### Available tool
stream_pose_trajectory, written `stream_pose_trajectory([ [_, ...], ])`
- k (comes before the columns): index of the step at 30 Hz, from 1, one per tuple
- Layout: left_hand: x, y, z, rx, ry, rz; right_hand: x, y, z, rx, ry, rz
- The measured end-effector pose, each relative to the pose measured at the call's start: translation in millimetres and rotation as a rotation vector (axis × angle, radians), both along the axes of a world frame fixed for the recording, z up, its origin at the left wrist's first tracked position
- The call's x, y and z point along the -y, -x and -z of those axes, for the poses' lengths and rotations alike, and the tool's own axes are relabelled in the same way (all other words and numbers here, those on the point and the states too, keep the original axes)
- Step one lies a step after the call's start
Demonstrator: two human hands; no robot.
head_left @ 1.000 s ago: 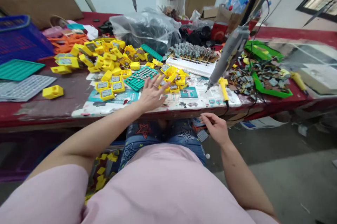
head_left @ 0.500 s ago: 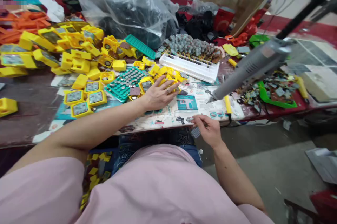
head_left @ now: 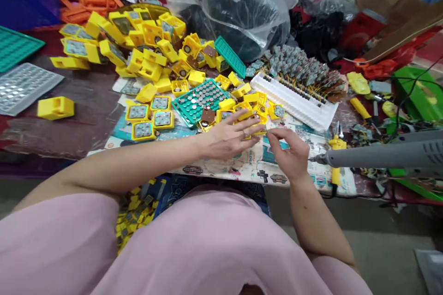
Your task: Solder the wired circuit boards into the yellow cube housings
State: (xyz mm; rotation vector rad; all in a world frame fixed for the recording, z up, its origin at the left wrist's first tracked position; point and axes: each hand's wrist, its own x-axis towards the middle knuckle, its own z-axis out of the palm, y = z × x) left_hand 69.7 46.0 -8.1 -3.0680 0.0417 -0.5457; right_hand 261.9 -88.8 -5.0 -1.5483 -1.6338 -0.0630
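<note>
My left hand (head_left: 230, 139) lies palm down with its fingers spread over a cluster of small yellow plastic housings (head_left: 256, 101), touching some of them. Close to its fingertips, my right hand (head_left: 290, 151) has thumb and forefinger pinched together; what they hold, if anything, is too small to tell. Left of the cluster is a green tray (head_left: 185, 109) with rows of round silver button cells. Several yellow housings with grey faces (head_left: 142, 129) stand grouped beside that tray. A grey electric screwdriver (head_left: 374, 155) points toward my right wrist from the right.
A big heap of yellow housings (head_left: 152, 55) fills the back left. A white rack (head_left: 294, 101) bears wired circuit boards behind my hands. A clear plastic bag (head_left: 228, 4) stands behind. Yellow-handled tools (head_left: 336, 143) and green bins (head_left: 420, 92) lie at right.
My right hand has risen from the table's front edge to beside my left fingertips. The grey striped piece below it no longer shows. The view has shifted, bringing more of the left side into sight.
</note>
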Motion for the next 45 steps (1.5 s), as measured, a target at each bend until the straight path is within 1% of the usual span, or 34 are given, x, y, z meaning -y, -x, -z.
stream_pose_trajectory([
  [1, -3, 12, -2.0, 0.04, 0.046, -0.067, -5, -2, -2.0, 0.043, -0.007, 0.008],
  [4, -17, 44, -2.4, 0.128, 0.157, -0.362, -19, -3, -4.3, 0.129, 0.028, 0.035],
  [5, -21, 50, -1.3, 0.124, 0.186, -0.426, -24, -2, -3.9, 0.139, 0.048, 0.048],
  [6, -23, 55, -0.1, 0.105, 0.208, -0.462, -30, 0, -3.0, 0.145, 0.072, 0.059],
  [7, -24, 56, 1.1, 0.078, 0.221, -0.47, -36, 3, -1.6, 0.152, 0.099, 0.07],
  [12, -16, 48, 3.0, -0.06, 0.2, -0.407, -66, 22, 4.9, 0.276, 0.209, 0.081],
  [15, -16, 48, 3.1, -0.06, 0.215, -0.387, -69, 23, -0.1, 0.291, 0.155, 0.062],
  [18, -22, 53, -0.5, 0.033, 0.286, -0.349, -59, 18, -16.5, 0.202, 0.03, 0.06],
  [20, -22, 56, -8.6, 0.12, 0.333, -0.335, -49, 17, -32.1, 0.096, -0.007, 0.055],
  [21, -20, 57, -14.4, 0.158, 0.351, -0.327, -43, 18, -40.0, 0.039, 0.005, 0.042],
  [23, -12, 61, -26.7, 0.218, 0.378, -0.292, -30, 23, -52.8, -0.05, 0.081, -0.023],
  [25, -1, 67, -35.1, 0.25, 0.426, -0.231, -15, 31, -57.1, -0.088, 0.173, -0.135],
  [26, 5, 70, -36.2, 0.253, 0.473, -0.204, -7, 35, -55.3, -0.098, 0.201, -0.19],
  [28, 15, 75, -31.4, 0.228, 0.628, -0.164, 8, 45, -44.3, -0.128, 0.202, -0.256],
  [32, 28, 77, -8.8, 0.097, 1.037, -0.05, 32, 62, -13.3, -0.196, 0.147, -0.256],
  [33, 30, 78, -4.8, 0.08, 1.092, -0.044, 37, 65, -7.3, -0.195, 0.142, -0.254],
  [34, 32, 78, -2.2, 0.072, 1.104, -0.062, 40, 68, -2.5, -0.184, 0.144, -0.254],
  [35, 34, 78, -0.9, 0.071, 1.072, -0.097, 43, 71, 1.6, -0.166, 0.152, -0.25],
  [36, 36, 79, -0.4, 0.076, 1.002, -0.141, 45, 73, 5.3, -0.141, 0.163, -0.24],
  [38, 40, 80, 0.5, 0.073, 0.802, -0.218, 47, 76, 13.1, -0.061, 0.188, -0.212],
  [40, 45, 78, 3.9, 0.055, 0.619, -0.261, 48, 76, 22.3, 0.043, 0.214, -0.158],
  [41, 48, 76, 6.7, 0.037, 0.552, -0.274, 49, 74, 26.9, 0.097, 0.232, -0.132],
  [43, 53, 72, 12.6, 0.0, 0.475, -0.291, 51, 68, 34.4, 0.187, 0.281, -0.093],
  [45, 54, 68, 16.4, -0.033, 0.449, -0.304, 56, 61, 38.0, 0.242, 0.322, -0.072],
])
